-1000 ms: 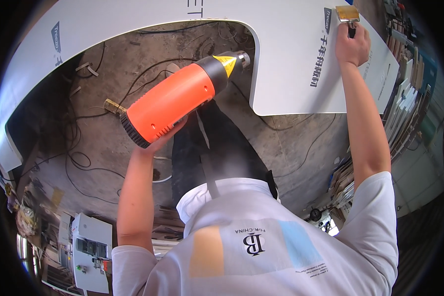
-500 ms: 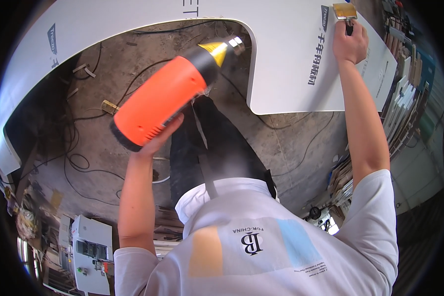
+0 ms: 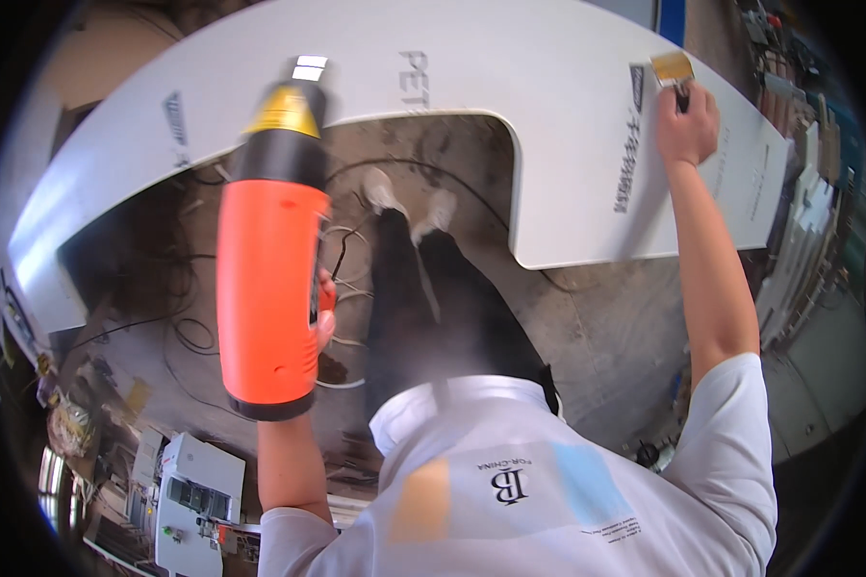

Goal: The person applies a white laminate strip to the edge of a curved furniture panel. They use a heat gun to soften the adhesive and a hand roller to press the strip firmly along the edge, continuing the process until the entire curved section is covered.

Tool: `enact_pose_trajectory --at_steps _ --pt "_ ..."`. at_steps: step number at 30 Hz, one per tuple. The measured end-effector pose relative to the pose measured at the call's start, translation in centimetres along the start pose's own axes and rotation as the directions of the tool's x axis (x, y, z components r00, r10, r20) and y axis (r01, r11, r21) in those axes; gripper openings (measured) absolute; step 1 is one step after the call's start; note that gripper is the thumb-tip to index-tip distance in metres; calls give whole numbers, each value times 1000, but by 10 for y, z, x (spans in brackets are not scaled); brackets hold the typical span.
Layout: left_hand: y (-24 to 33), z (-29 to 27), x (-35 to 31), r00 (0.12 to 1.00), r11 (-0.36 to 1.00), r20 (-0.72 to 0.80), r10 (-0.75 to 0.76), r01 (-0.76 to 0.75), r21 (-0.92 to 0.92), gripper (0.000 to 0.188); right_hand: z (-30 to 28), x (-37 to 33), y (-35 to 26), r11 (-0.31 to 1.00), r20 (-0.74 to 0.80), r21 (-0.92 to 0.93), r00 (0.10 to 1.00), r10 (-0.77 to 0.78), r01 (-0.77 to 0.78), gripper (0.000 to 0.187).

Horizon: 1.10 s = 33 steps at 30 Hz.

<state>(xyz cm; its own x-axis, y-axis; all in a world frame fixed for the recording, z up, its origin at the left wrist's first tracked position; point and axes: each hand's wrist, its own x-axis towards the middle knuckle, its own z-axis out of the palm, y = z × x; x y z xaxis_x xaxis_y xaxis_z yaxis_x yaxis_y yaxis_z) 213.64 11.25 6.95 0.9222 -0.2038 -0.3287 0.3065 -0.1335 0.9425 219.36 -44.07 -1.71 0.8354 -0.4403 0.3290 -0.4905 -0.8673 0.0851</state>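
Since the preceding views, the orange heat gun (image 3: pixel 272 260) has swung round above the left hand (image 3: pixel 325 322): its nozzle (image 3: pixel 308 69), previously angled rightward across the panel's cut-out, now points forward of the grip and lies in line of sight over the white panel (image 3: pixel 548 77). In this inspector's judgement, that aims the outlet toward board instead of bare floor (image 3: pixel 616 332); the gap between nozzle and panel cannot be gauged. The right hand (image 3: pixel 688 125) is little altered relative to the board. Grip state: left fingers wrapped around the gun's handle, largely hidden behind the housing, so trigger pressure cannot be told; right fist closed on a black-handled hand tool (image 3: pixel 673 72), its gold-coloured flat head just beyond the knuckles, brush or roller undetermined. Condition of the gun: smooth orange body, black front collar (image 3: pixel 284 154), yellow label (image 3: pixel 287 112) ahead of the grip, black rear cap (image 3: pixel 271 409) nearest the wearer; the front end is motion-blurred, and no damage is discernible.
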Motion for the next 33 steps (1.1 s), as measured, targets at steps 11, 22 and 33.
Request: enact_pose_trajectory --at_steps 11,22,33 --pt "9 -95 141 914 603 -289 285 63 795 70 4 -9 10 1000 -29 12 999 -15 15 33" --pt "-10 -159 153 884 313 -179 432 39 949 67 -6 -7 -5 1000 11 18 1000 -16 16 31" --pt "22 -83 114 697 308 -227 680 9 951 55 -25 -7 -9 947 -61 317 998 -23 42 22"
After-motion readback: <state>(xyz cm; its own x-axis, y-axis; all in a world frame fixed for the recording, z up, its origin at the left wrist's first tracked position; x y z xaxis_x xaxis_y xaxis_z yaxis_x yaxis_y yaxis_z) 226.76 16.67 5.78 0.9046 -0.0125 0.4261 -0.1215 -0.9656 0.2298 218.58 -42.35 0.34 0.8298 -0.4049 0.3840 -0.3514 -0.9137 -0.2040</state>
